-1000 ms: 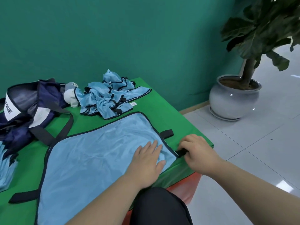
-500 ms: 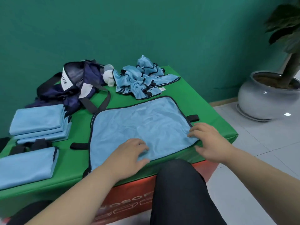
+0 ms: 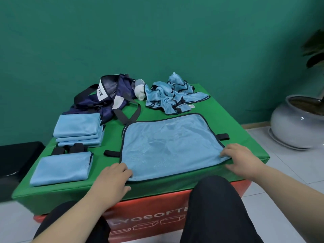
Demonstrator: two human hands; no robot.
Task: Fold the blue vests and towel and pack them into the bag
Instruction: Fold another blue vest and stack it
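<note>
A: Your left hand (image 3: 114,179) sits at the near-left corner of the flat vest (image 3: 168,146), fingers curled down onto the cloth and gripping it, thumb spread on the green cover (image 3: 236,123).

B: Your right hand (image 3: 240,160) has the near-right corner pinched, fingers on top, thumb under the black-trimmed edge. The vest lies spread out between your 2 hands, with 1 black strap tab (image 3: 223,136) poking out on the right and another (image 3: 111,153) on the left.

A: Left of it there's a single folded blue piece (image 3: 61,169). I can't tell whether it's a vest or the towel. Behind that, a folded stack (image 3: 78,128) of blue cloth.

B: Further back, the navy bag (image 3: 108,100) slumps open, its white label (image 3: 100,92) reading "VQUE" as far as the letters show.

A: Just right of the bag, a small white object (image 3: 140,92), then the crumpled heap (image 3: 171,99) of blue vests. There's a tiny white tag (image 3: 192,106) at its near edge, print too small to read.

B: Under the green cover, the red box (image 3: 152,204) shows white letters: "LYOSOFTE", cut off by your knee.

A: And a grey plant pot (image 3: 296,123) stands on the tiles to your right.
</note>
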